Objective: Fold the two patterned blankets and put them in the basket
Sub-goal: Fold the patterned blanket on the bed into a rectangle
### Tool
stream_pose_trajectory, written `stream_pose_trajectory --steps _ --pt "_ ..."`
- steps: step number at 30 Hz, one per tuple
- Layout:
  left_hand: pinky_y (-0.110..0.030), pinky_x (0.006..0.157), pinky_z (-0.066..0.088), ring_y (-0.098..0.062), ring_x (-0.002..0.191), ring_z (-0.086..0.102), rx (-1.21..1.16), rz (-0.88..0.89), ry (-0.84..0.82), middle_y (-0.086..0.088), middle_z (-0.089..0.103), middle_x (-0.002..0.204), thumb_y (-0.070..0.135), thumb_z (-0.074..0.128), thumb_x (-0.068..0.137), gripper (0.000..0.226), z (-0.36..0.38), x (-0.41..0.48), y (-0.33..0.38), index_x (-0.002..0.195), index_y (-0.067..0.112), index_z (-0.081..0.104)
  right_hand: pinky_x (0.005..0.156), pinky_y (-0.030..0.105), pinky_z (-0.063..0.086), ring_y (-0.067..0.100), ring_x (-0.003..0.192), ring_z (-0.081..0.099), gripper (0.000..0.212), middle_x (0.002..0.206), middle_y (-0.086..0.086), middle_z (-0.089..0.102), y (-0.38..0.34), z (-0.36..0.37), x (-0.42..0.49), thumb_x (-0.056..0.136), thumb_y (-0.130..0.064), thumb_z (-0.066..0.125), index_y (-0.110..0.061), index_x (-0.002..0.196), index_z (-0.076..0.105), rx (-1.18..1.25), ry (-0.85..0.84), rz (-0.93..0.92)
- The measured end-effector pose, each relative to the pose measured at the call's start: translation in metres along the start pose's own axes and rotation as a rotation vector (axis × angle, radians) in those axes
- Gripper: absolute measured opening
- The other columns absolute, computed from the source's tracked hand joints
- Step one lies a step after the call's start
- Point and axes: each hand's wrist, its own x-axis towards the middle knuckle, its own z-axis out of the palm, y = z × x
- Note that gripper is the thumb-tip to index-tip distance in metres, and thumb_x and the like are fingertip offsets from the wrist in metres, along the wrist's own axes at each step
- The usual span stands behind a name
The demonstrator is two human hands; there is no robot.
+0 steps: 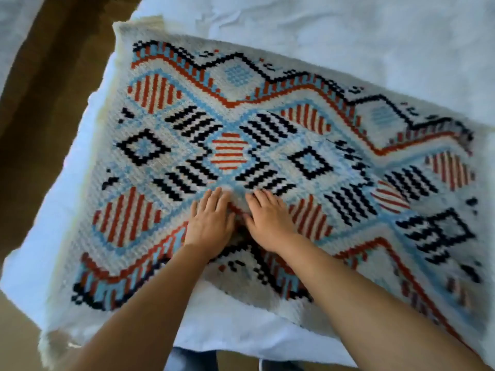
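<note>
While one patterned blanket (267, 145) lies spread flat across a white-covered surface (348, 36), the task looks barely begun: no fold is evident, and neither the second blanket nor the basket is in view. The left hand (210, 226) and right hand (267, 223) rest side by side on it, near its front edge, fingers straight, palms pressing down, gripping nothing. The blanket is a thick cream knit with red, black and pale-blue diamonds and zigzag borders.

Support is draped in a wrinkled white cover (348, 36) - bed or worktop, can't tell. One patterned blanket (187, 121) lies spread on it, skewed to the edges - near-left corner hangs off the edge. Brown floor (40, 116) on the left.
</note>
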Motion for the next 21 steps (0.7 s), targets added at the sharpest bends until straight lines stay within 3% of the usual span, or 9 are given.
stream_pose_trajectory --steps 4,6,8,10,11,14,17,21 --pt "-0.047 0.099 0.035 -0.029 0.12 0.05 0.067 0.223 0.115 -0.008 0.057 0.128 0.041 0.048 0.087 0.049 0.018 -0.056 0.057 0.127 0.013 0.054 0.114 0.042 0.014 0.028 0.141 0.013 0.06 0.154 0.008 0.015 0.068 0.002 -0.092 0.096 -0.044 0.032 -0.016 0.146 0.014 -0.034 -0.1 0.031" --pt "-0.048 0.093 0.04 -0.029 0.112 0.055 0.162 0.338 0.065 -0.007 0.06 0.122 0.056 0.049 0.078 0.063 0.035 -0.083 0.071 0.125 0.015 0.056 0.108 0.042 0.024 0.028 0.134 0.024 0.065 0.148 0.01 0.026 0.092 0.007 -0.132 0.093 -0.053 0.033 -0.015 0.144 0.019 -0.061 -0.134 0.031" --pt "-0.049 0.1 0.032 -0.028 0.129 0.038 0.277 0.262 -0.17 -0.008 0.041 0.142 0.07 0.05 0.071 0.086 0.051 -0.101 0.077 0.142 0.022 0.034 0.102 0.041 0.03 0.028 0.125 0.032 0.076 0.138 0.009 0.034 0.105 0.02 -0.165 0.086 -0.064 0.034 -0.014 0.142 0.023 -0.094 -0.178 0.019" --pt "-0.053 0.104 0.026 -0.031 0.14 0.01 0.365 0.097 -0.368 -0.007 0.008 0.155 0.067 0.054 0.073 0.1 0.068 -0.108 0.082 0.148 0.028 -0.001 0.1 0.043 0.03 0.029 0.122 0.035 0.088 0.134 0.01 0.036 0.106 0.039 -0.192 0.078 -0.071 0.04 -0.014 0.142 0.021 -0.158 -0.27 -0.023" --pt "-0.055 0.104 0.026 -0.032 0.141 0.005 0.394 0.03 -0.414 -0.008 0.002 0.155 0.06 0.056 0.077 0.099 0.074 -0.109 0.089 0.147 0.027 -0.006 0.098 0.044 0.033 0.031 0.118 0.04 0.092 0.13 0.011 0.04 0.104 0.049 -0.201 0.073 -0.071 0.048 -0.013 0.141 0.026 -0.206 -0.29 -0.039" --pt "-0.047 0.095 0.041 -0.033 0.131 0.025 0.373 -0.054 -0.332 -0.011 0.025 0.142 0.029 0.052 0.089 0.063 0.081 -0.104 0.113 0.142 0.02 0.018 0.09 0.041 0.045 0.028 0.1 0.056 0.074 0.112 0.009 0.055 0.091 0.072 -0.211 0.067 -0.048 0.071 -0.013 0.127 0.048 -0.236 -0.131 0.054" --pt "-0.038 0.078 0.047 -0.029 0.115 0.044 0.339 0.018 -0.3 -0.009 0.043 0.126 0.004 0.048 0.087 0.044 0.079 -0.096 0.124 0.128 0.012 0.032 0.09 0.041 0.043 0.03 0.109 0.047 0.043 0.12 0.012 0.048 0.09 0.075 -0.203 0.086 -0.013 0.052 -0.011 0.127 0.038 -0.177 -0.129 0.078" --pt "-0.037 0.069 0.046 -0.029 0.105 0.053 0.278 0.138 -0.352 -0.011 0.051 0.12 0.007 0.04 0.091 0.031 0.088 -0.112 0.153 0.123 0.009 0.036 0.082 0.039 0.046 0.032 0.109 0.05 0.032 0.117 0.013 0.054 0.116 0.06 -0.207 0.088 -0.004 0.042 -0.007 0.118 0.051 -0.295 -0.225 0.125"
